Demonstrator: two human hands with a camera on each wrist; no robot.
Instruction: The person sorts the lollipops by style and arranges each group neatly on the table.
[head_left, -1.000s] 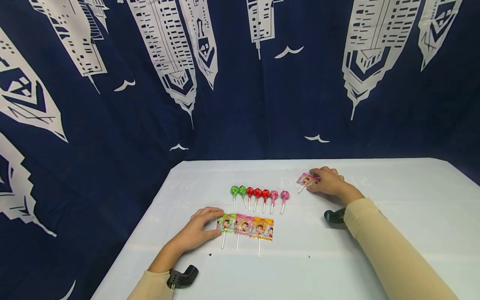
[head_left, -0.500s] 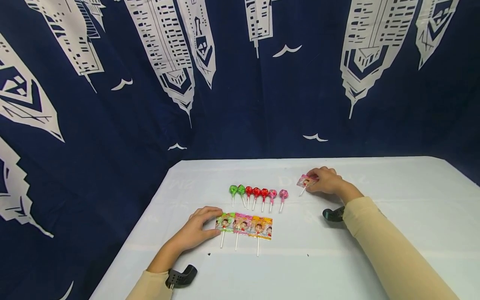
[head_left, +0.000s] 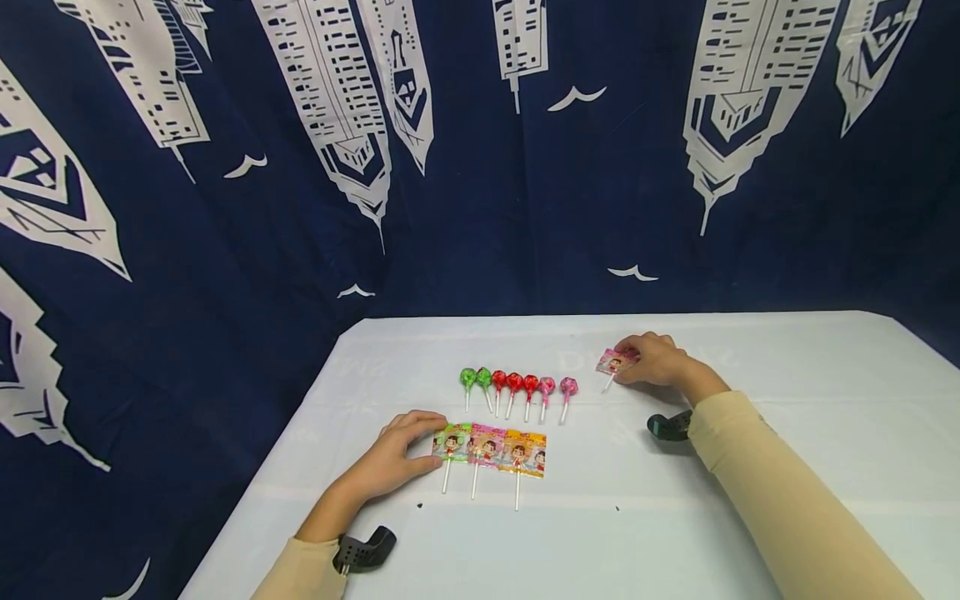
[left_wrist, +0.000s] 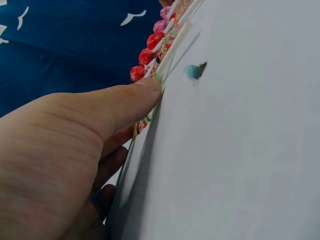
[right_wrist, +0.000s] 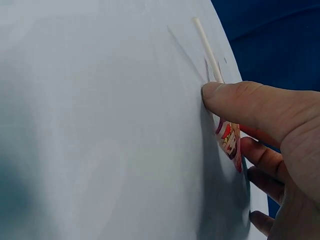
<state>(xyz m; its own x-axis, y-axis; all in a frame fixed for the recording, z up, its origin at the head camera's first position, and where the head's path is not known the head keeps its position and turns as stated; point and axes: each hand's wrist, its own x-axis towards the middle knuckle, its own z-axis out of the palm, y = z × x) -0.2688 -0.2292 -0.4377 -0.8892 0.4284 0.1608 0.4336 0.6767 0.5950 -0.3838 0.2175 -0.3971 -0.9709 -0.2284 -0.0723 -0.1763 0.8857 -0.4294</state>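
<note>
Three flat lollipops in wrappers lie side by side on the table: a green one [head_left: 453, 444], a pink one [head_left: 488, 447] and an orange one [head_left: 525, 455], sticks toward the person. My left hand [head_left: 393, 458] holds the green one by its outer edges between thumb and fingers; in the left wrist view the thumb [left_wrist: 142, 95] touches its wrapper. At the back right, my right hand [head_left: 660, 363] grips another pink-wrapped flat lollipop [head_left: 613, 362], fingers partly covering it. In the right wrist view its white stick [right_wrist: 204, 40] points away past the thumb.
A row of round lollipops stretches behind the flat ones: green [head_left: 468, 377], red [head_left: 514, 382] and pink [head_left: 569, 387]. Small dark specks [head_left: 420, 505] dot the white table [head_left: 570, 550]. A dark blue printed cloth [head_left: 480, 217] hangs behind its far edge.
The view shifts slightly. Both hands keep nearly the same place, and the pink-wrapped lollipop at the right turns a little under the right hand.
</note>
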